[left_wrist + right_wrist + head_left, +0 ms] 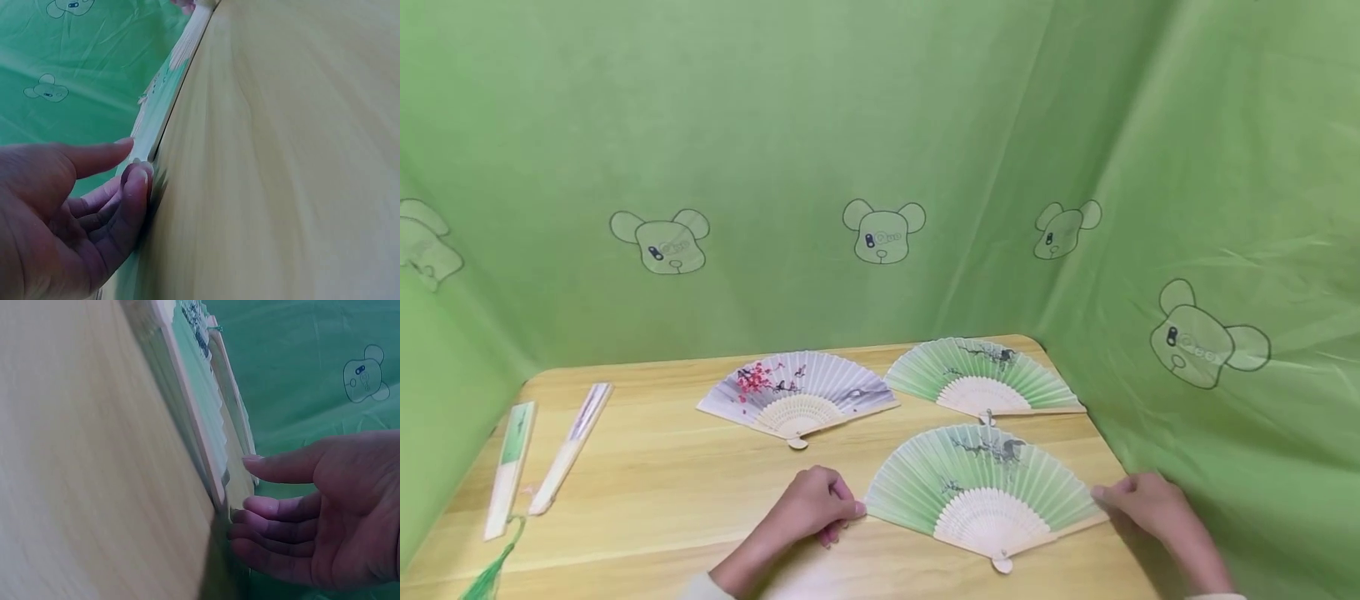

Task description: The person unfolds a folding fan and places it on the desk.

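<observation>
An open green folding fan [976, 483] with a dark branch print lies on the table in front, its pale ribs and pivot toward me. At its left corner is my left hand [816, 504]. Thumb and curled forefinger pinch that corner in the left wrist view, the other fingers [119, 231] bent below. Beside the right corner is my right hand [1150, 504]. Its thumb and loosely bent fingers stand apart in the right wrist view, with nothing gripped between them. A second open green fan [981, 375] lies behind, and a grey-violet fan [797, 392] with red blossoms lies left of it.
Two folded fans lie at the left: one green and white [510, 471], one pale with a print [571, 450]. A green tassel [486, 575] hangs from the first. Green cloth [775, 292] with bear faces borders the wooden table [662, 500] at back and sides.
</observation>
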`<state>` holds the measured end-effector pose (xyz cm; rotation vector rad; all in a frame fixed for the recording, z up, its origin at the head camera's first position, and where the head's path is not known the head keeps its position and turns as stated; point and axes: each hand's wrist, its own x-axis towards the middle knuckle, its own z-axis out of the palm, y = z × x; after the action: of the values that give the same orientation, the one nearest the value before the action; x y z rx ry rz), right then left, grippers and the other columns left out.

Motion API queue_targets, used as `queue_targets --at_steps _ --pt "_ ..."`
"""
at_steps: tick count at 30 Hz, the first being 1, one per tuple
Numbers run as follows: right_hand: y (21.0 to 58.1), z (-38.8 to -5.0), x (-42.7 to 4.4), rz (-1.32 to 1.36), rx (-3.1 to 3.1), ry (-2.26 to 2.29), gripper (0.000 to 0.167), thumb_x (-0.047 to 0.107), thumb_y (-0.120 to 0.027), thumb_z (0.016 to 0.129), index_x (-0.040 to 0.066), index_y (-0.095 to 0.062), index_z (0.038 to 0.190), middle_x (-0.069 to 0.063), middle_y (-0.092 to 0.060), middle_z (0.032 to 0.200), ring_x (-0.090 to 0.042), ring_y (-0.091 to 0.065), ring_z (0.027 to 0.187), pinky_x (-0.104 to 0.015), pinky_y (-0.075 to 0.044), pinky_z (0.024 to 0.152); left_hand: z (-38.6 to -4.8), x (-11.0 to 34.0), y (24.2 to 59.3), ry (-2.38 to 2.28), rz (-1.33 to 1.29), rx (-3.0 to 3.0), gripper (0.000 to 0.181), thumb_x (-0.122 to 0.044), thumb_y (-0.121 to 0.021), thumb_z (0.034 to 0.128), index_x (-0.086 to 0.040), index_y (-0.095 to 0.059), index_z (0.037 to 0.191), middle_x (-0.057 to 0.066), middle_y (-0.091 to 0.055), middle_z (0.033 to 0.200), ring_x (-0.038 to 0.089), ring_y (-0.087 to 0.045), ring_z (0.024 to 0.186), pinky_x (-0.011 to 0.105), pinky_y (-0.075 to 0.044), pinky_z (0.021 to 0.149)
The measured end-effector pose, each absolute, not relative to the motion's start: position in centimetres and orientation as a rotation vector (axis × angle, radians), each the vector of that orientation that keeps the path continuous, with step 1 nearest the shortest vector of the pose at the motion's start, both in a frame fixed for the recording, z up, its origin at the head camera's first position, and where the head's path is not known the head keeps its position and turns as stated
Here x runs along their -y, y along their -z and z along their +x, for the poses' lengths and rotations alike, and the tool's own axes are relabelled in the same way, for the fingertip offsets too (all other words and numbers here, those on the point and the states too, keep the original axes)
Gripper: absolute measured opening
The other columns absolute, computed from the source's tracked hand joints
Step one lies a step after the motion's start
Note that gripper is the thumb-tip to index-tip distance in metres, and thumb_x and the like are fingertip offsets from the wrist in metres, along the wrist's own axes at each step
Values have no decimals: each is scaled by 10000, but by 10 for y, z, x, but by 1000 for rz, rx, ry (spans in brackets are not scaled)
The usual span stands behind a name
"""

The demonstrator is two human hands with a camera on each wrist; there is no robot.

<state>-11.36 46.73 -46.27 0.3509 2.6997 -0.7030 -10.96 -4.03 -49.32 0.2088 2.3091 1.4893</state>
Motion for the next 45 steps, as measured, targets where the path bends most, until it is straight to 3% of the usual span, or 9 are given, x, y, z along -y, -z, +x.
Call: queue_targets --at_steps 5,9,13,16,26,45 --pt "457 -121 -460 320 -2754 652 675 580 -631 969 -67 -655 1159 -142 -689 967 -255 -618 891 -290 -527 645 -106 53 492 -1484 193 -2352 204 -245 -833 856 -109 -691 799 25 -656 583 81 -572 429 239 -565 396" --pt "453 -127 -453 290 -2786 630 739 585 -596 989 -104 -606 1256 -248 -703 1077 -349 -662 961 -447 -611 742 -102 63 490 -1445 181 -2396 215 -270 -829 862 -115 -690 806 23 -660 601 105 -582 454 208 -526 405" --pt "453 -133 -439 252 -2816 613 779 597 -574 997 -115 -572 1311 -355 -644 1255 -475 -650 1078 -603 -609 863 -100 76 488 -1414 174 -2413 222 -284 -817 882 -111 -688 830 26 -661 622 119 -590 467 213 -529 416" --pt "452 -137 -428 230 -2842 611 797 600 -557 1006 -129 -553 1329 -378 -616 1293 -510 -635 1100 -624 -605 877 -100 86 487 -1397 170 -2423 222 -291 -808 894 -106 -692 853 26 -659 637 122 -598 477 232 -546 420" --pt "440 -142 -392 158 -2919 720 762 516 -595 1020 -147 -501 1383 -377 -612 1310 -507 -635 1118 -631 -595 896 -98 115 483 -1222 135 -2626 206 -318 -821 873 -146 -707 865 -29 -664 725 113 -573 585 208 -497 500" --pt "428 -150 -338 42 -2943 904 652 386 -676 1000 -100 -510 1403 -293 -669 1257 -412 -697 1081 -454 -677 793 -88 155 483 -1143 -80 -2823 184 -240 -837 857 -134 -741 971 -55 -693 849 81 -586 775 181 -526 657"
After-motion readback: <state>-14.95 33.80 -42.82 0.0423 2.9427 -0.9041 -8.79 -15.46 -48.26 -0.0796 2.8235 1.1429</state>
